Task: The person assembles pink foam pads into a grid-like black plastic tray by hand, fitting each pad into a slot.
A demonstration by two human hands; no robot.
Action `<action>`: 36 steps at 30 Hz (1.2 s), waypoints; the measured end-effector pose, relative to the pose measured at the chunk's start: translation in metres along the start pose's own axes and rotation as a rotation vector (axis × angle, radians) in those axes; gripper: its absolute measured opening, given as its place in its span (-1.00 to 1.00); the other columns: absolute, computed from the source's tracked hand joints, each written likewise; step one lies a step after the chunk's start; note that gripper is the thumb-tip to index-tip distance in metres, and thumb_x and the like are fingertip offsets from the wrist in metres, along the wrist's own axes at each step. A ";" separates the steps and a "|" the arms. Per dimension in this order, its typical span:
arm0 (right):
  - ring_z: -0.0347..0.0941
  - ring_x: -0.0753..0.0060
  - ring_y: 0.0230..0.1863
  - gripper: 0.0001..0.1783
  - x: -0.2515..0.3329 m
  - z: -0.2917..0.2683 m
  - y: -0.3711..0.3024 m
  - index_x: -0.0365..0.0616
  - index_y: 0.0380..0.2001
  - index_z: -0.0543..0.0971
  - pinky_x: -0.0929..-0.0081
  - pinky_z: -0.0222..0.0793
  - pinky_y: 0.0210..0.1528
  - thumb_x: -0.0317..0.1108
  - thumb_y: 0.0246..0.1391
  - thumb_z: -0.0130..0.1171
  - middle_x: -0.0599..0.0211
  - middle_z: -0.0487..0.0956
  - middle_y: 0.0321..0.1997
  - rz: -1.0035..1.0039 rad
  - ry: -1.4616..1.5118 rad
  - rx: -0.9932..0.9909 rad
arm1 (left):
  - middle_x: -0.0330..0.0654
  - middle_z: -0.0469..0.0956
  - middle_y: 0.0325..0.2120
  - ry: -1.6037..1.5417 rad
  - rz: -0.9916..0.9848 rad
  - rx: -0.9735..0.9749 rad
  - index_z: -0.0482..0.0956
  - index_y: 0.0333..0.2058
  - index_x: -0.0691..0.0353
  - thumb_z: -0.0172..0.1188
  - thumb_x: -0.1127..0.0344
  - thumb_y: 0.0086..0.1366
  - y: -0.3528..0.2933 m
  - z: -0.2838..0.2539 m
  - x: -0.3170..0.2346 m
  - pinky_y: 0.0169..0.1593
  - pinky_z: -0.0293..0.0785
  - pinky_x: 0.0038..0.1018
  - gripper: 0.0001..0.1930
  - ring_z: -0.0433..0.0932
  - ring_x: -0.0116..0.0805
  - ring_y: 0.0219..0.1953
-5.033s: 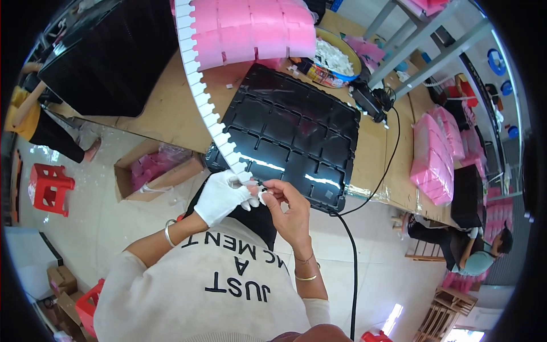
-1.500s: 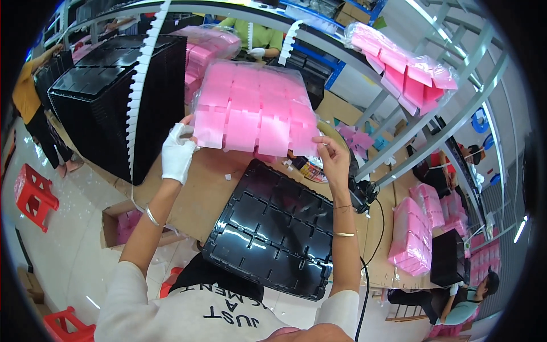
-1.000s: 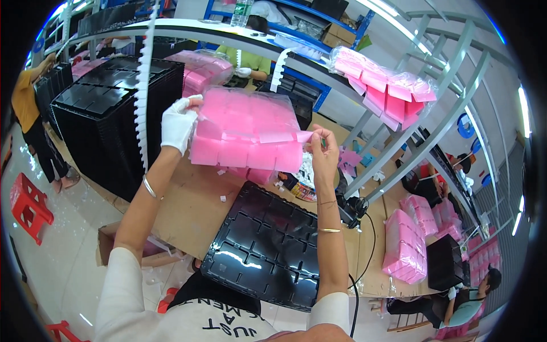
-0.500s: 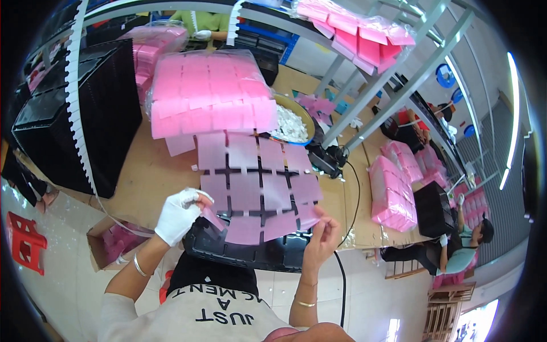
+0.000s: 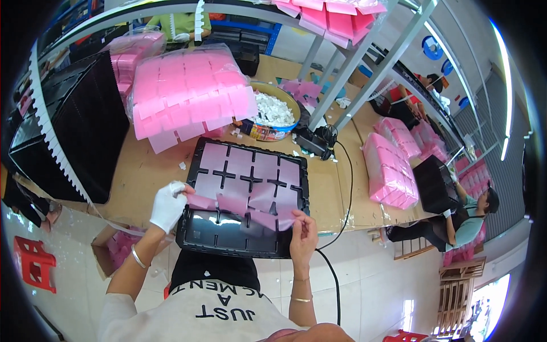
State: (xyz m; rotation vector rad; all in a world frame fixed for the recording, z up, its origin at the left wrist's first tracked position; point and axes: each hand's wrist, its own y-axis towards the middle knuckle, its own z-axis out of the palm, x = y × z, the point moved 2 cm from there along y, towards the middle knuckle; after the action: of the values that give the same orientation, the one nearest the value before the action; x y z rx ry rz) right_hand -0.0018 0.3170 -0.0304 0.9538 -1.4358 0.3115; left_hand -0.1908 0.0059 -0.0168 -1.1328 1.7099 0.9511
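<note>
Left hand (image 5: 168, 206), white glove with bare fingertips: we see it pinching the near left corner of a thin, translucent pink film sheet divided into square flaps (image 5: 263, 195). Right hand (image 5: 303, 239), ungloved: thumb and fingers pinch the near right corner. Between them we get the sheet's near edge lifted and rippled; its far rows lie flat across a shiny black plastic compartment tray (image 5: 233, 232). Tray's nearest row is uncovered, glossy black. Tray sits on a brown cardboard-topped table (image 5: 154, 171), near edge overhanging, just in front of the torso.

Beyond the tray, left: a thick stack of pink film sheets in clear wrap (image 5: 191, 85). Right of that, touching or nearly, we can't tell: a round tub with a yellow inner wall (image 5: 293, 107), heaped with white scraps (image 5: 272, 111). Near the tray's far right corner: a black device with a cable (image 5: 312, 142).
</note>
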 end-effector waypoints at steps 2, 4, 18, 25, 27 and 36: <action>0.50 0.54 -0.03 -0.85 -0.001 0.002 0.007 -0.26 -0.11 0.50 0.58 0.43 0.02 -0.39 0.41 0.10 0.18 0.62 0.09 -0.009 -0.054 0.016 | -0.18 0.60 -0.37 -0.025 0.025 -0.023 0.69 -0.31 0.33 0.01 0.64 0.14 -0.001 0.002 -0.006 -0.17 0.45 -0.54 -0.74 0.54 -0.41 -0.31; 0.50 0.54 -0.04 -0.86 -0.002 0.004 0.010 -0.27 -0.11 0.50 0.59 0.44 -0.01 -0.41 0.41 0.09 0.18 0.62 0.09 -0.059 -0.107 0.040 | -0.19 0.62 -0.31 -0.031 -0.030 0.014 0.67 -0.30 0.38 0.01 0.69 0.13 -0.009 0.001 -0.020 -0.06 0.47 -0.55 -0.74 0.58 -0.43 -0.21; 0.49 0.55 -0.05 -0.84 0.004 -0.016 -0.007 -0.28 -0.08 0.51 0.58 0.44 0.03 -0.40 0.43 0.07 0.21 0.62 0.10 0.015 -0.157 0.040 | -0.09 0.63 -0.28 0.069 0.150 -0.086 0.65 -0.28 0.32 0.08 0.64 0.23 -0.032 -0.006 -0.058 -0.10 0.54 -0.45 -0.81 0.64 -0.24 -0.25; 0.54 0.19 0.14 -0.71 0.017 -0.031 -0.005 -0.31 -0.01 0.55 0.36 0.42 0.18 -0.30 0.47 -0.01 0.07 0.61 0.14 -0.111 -0.390 0.037 | 0.03 0.68 -0.20 0.324 0.089 0.211 0.69 -0.16 0.28 0.20 0.45 0.29 -0.044 -0.010 -0.054 -0.06 0.58 -0.32 -0.82 0.67 0.02 -0.21; 0.52 0.17 0.17 -0.66 0.024 -0.037 -0.004 -0.31 0.03 0.55 0.32 0.39 0.23 -0.25 0.50 -0.06 0.06 0.60 0.17 -0.206 -0.505 0.021 | 0.02 0.71 -0.23 0.356 0.096 0.164 0.68 -0.06 0.28 0.18 0.46 0.31 -0.041 -0.024 -0.046 -0.05 0.60 -0.34 -0.75 0.70 -0.04 -0.17; 0.12 -0.23 0.50 -0.42 -0.004 0.051 0.085 -0.45 0.35 0.26 0.03 0.02 0.51 -0.20 0.48 -0.17 -0.27 0.28 0.43 -0.338 -0.682 0.404 | 0.25 0.24 0.37 0.666 0.370 0.346 0.35 0.27 0.47 0.17 0.02 0.37 0.055 0.054 -0.036 0.47 0.02 -0.11 -0.31 0.19 0.13 0.43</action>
State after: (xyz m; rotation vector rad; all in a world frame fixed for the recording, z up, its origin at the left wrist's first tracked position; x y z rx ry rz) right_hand -0.0975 0.3343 -0.0106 1.7224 -1.8152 0.0109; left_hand -0.2215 0.0818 0.0053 -0.9706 2.5719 0.4607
